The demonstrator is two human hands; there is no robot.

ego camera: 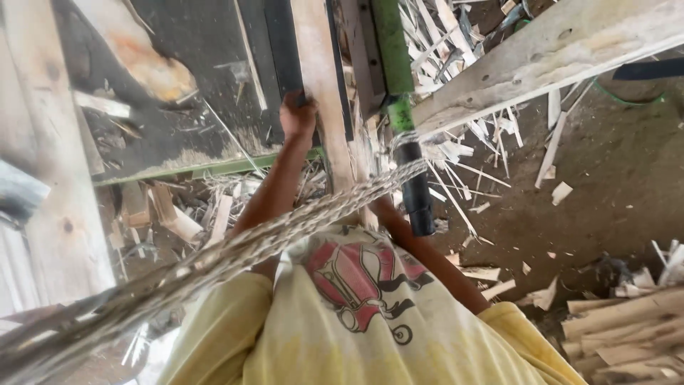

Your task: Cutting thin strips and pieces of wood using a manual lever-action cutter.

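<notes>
Step judged: you fed narrow wooden strip through dark machine bed, centre far; left hand gripped strip; right hand hidden, grip untellable; next likely needs steady straight push

Single head-worn view, looking steeply down along the wearer's own body.
The camera sat close above the yellow shirt, faced the wooden plank and the chip-strewn floor, with a braided rope crossing near the lens.

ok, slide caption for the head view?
Left hand presses a long wooden strip on the dark machine bed; scraps litter the floor.
</notes>
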